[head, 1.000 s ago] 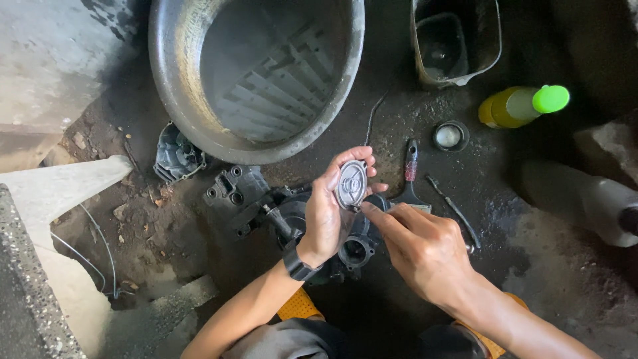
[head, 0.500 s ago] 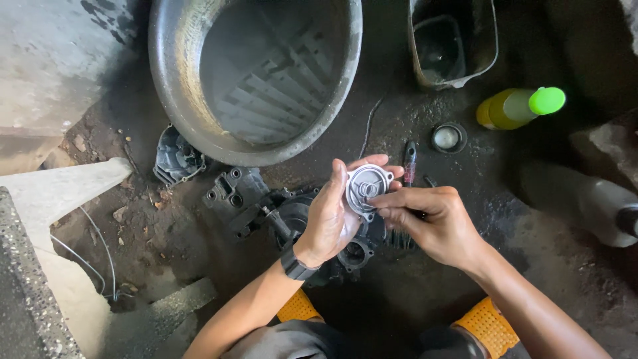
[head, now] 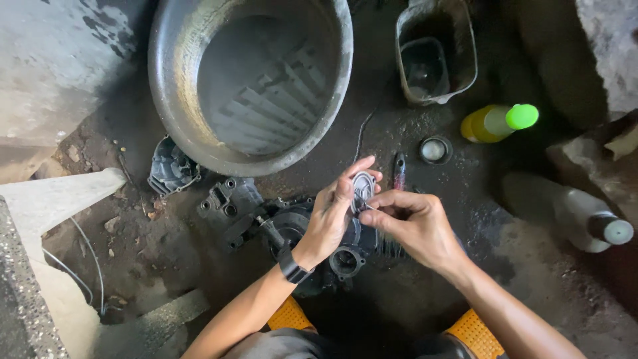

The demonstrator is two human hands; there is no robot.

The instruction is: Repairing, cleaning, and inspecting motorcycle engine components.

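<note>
My left hand (head: pixel 332 216) holds a small round grey metal cover (head: pixel 363 188) upright between thumb and fingers. My right hand (head: pixel 413 226) pinches at the cover's lower right edge with its fingertips closed on it; whether a small part sits between them is hidden. Both hands hover over a dark, greasy engine casing (head: pixel 312 246) lying on the dirty floor. A black band (head: pixel 292 269) is on my left wrist.
A big metal basin (head: pixel 166 100) stands behind the hands. Loose engine parts (head: pixel 171 169) lie to its lower left. A screwdriver (head: pixel 399 170), a small round cap (head: pixel 434 149), a yellow bottle with green cap (head: pixel 498 121), a grey tub (head: pixel 465 46) and a white bottle (head: pixel 585 216) sit to the right.
My right hand has moved up and left from below the cover to pinch its edge. The left hand has turned the cover slightly.
</note>
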